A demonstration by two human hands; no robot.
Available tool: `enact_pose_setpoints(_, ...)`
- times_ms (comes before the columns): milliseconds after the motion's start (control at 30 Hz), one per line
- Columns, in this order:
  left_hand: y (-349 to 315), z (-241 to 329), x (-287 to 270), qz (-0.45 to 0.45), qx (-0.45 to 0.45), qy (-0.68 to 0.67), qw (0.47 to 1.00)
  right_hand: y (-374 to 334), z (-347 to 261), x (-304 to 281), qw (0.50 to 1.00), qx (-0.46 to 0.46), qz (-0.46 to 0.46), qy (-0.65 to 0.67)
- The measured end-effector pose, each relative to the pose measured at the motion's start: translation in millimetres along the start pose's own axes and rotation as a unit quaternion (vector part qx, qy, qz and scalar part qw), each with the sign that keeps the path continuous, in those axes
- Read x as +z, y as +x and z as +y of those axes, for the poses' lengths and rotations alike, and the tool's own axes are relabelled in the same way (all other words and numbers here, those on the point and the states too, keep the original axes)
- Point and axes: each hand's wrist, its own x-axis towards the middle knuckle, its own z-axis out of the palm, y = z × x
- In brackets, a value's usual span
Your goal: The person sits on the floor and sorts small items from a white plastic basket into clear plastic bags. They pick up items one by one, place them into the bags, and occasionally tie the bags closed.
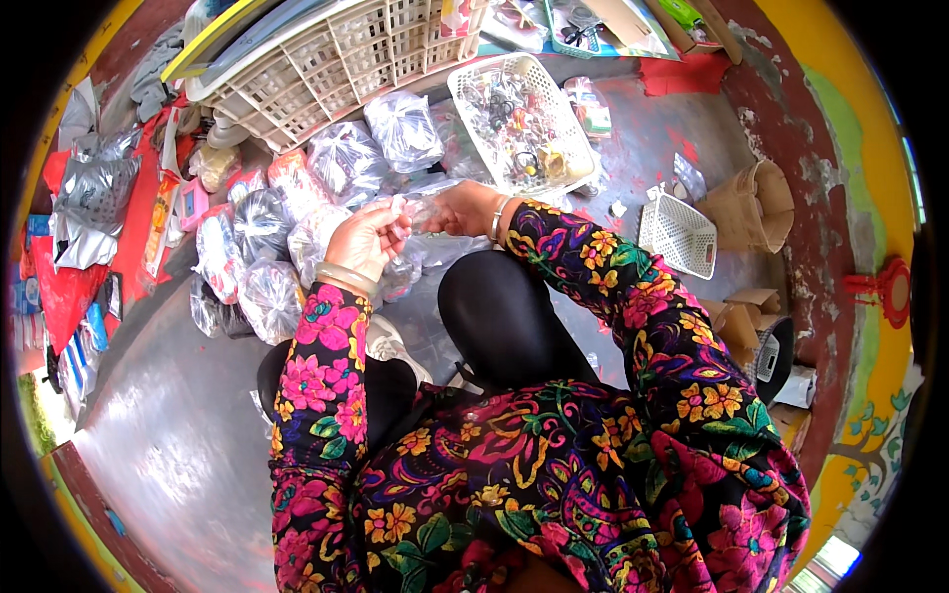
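Both hands are raised in front of my knees, close together over a heap of filled plastic bags. My left hand (362,240) is closed, thumb and fingers pinching the edge of a small clear plastic bag (423,213). From the other side my right hand (469,208) grips the same bag, its fingers curled and partly hidden behind the plastic. Something pinkish shows at the left fingertips, too small to name. Beyond the right hand lies a white plastic basket (463,91) full of small mixed items, some looking like hair ties or trinkets.
Clear bags of goods (269,301) pile up at the left. Behind them stands a large beige slatted crate (326,74). To the right are a small white basket (678,235), a brown cardboard container (756,208) and a dark bin (774,358). Packages lie on red sheeting (124,247) at far left.
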Motion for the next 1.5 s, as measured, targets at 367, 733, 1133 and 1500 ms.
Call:
enact_pose_setpoints(367,-8.2,6.2,5.4,0.019,0.002,0.002,1.0,-107.9,-31.1,-73.3,0.931,-0.284,0.179,-0.142)
enact_pose_setpoints(733,-3.1,4.4,0.5,0.008,-0.003,0.004,1.0,-28.0,-14.6,-162.3,0.667,-0.207,0.437,-0.567)
enact_pose_setpoints(1133,-8.0,6.0,5.7,0.016,0.004,-0.008,1.0,0.9,-30.9,-146.6,0.632,-0.076,0.362,-0.681)
enact_pose_setpoints(1500,-5.8,4.4,6.4,0.015,0.007,-0.001,1.0,17.9,-11.4,-166.7,0.658,-0.068,0.5,-0.559)
